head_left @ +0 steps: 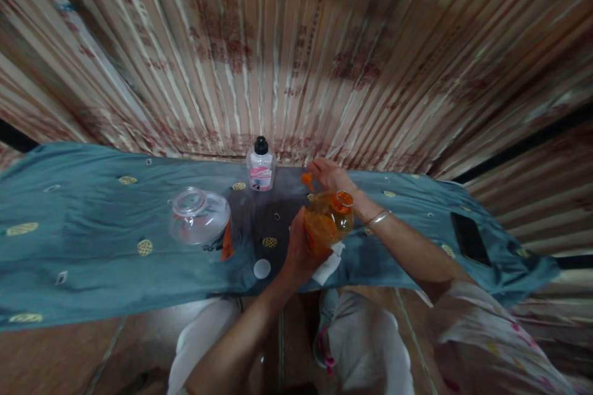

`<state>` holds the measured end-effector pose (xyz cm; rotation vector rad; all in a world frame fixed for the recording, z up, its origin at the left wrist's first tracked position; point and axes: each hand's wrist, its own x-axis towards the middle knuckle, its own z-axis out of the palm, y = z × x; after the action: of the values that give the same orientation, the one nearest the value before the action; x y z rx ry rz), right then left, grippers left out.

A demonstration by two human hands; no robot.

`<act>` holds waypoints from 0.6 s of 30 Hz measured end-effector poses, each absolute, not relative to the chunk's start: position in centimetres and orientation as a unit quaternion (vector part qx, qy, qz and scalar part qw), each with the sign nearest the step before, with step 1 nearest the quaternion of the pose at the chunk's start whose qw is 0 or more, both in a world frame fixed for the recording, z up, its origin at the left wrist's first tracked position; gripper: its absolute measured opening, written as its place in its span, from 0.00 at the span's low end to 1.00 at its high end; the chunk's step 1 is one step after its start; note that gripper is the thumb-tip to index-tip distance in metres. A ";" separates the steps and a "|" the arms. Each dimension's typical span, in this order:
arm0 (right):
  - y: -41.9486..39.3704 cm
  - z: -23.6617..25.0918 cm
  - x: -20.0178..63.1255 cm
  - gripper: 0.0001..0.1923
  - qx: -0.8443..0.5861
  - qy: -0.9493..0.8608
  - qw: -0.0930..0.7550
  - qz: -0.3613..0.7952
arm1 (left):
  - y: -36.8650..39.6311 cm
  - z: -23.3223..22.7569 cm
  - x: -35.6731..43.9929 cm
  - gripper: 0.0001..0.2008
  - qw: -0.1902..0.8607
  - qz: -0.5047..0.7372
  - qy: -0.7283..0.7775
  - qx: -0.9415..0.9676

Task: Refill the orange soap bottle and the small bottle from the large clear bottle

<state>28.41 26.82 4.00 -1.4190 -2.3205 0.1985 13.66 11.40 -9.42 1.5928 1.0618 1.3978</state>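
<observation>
Clasps the orange see-through jar (324,228) in the left hand (299,256), with thumb and palm against the near-left side and the neck (343,200) tipped toward two o'clock. Holds the right hand (328,174) curled just beyond the jar, at one o'clock from the left, with a small orange piece (307,180) at the fingertips toward nine o'clock. Seems to pinch that piece, but cannot tell for sure in the blur. Wears a bangle (380,217) on the right wrist.

Looks partway through handling the jar: has the neck bare of any lid and the body in a grip, yet not stood upright. Cannot tell how much, if anything, to count as inside.

Has the jar at one o'clock from the left hand, touching, and near six o'clock from the right.

Moving outward from the left hand, shows a crumpled white tissue (330,265) at four o'clock and a round white disc (262,268), likely a lid, near nine. Farther off, has a wide clear jar (199,222) between nine and ten, a black-capped bottle (260,168) with a pink label at eleven, and a black phone (470,238) well apart at three, all on the cloth-covered bench (102,210).
</observation>
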 end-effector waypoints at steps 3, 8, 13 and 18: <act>24.9 8.9 32.8 0.16 -0.529 -0.807 0.262 0.031 | 11.8 -9.9 13.5 0.58 0.380 0.552 0.408 0.621; 17.2 16.9 38.4 0.21 -0.529 -0.649 0.545 -0.033 | 12.3 -9.9 13.4 0.56 0.392 0.545 0.423 0.609; 9.8 21.6 40.0 0.08 -0.467 -0.581 0.664 0.062 | 12.7 -9.7 13.4 0.58 0.398 0.545 0.431 0.598; 6.9 22.9 39.8 0.12 -0.404 -0.542 0.735 0.062 | 13.0 -9.9 13.5 0.56 0.379 0.547 0.439 0.603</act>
<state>39.82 6.89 22.90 -0.8869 -1.1904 0.1354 13.49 13.04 -9.93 1.5418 1.1228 1.3987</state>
